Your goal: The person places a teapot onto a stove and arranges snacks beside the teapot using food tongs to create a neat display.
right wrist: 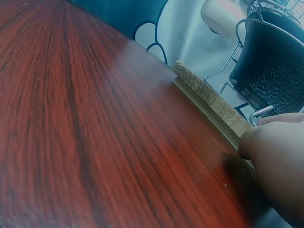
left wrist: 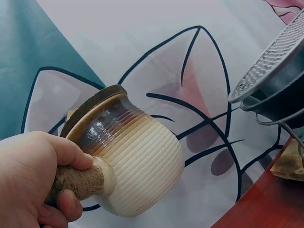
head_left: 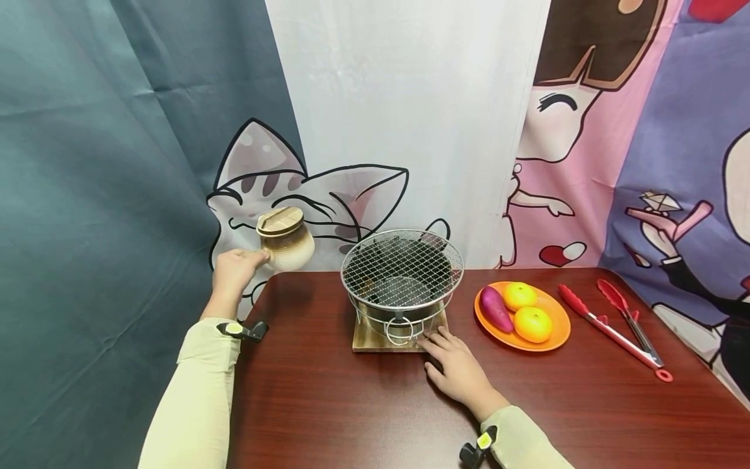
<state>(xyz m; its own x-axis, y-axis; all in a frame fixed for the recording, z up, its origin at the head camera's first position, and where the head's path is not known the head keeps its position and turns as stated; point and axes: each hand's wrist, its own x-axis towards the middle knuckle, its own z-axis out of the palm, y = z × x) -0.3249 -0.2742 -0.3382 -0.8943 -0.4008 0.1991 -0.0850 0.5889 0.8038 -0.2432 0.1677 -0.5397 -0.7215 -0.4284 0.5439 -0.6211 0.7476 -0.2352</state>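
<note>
My left hand [head_left: 237, 277] grips the twine-wrapped side handle [left wrist: 78, 182] of a ribbed ceramic pot [head_left: 293, 249], brown at the neck and cream below. The pot hangs above the table's far left corner, tilted, with a wooden lid [head_left: 280, 221] on its mouth. My right hand [head_left: 459, 371] rests its extended fingers on the front right corner of a wooden board [head_left: 369, 340], with the thumb at the board's edge. On that board stands a black tabletop grill [right wrist: 273, 71] in a wire stand, topped by a round wire mesh [head_left: 404, 267].
Right of the grill, an orange plate [head_left: 553, 332] holds a purple eggplant-like item [head_left: 495, 309] and two orange fruits [head_left: 533, 324]. Red-handled tongs [head_left: 621, 332] lie farther right on the brown table [head_left: 351, 410]. A printed curtain [head_left: 410, 117] hangs behind the table.
</note>
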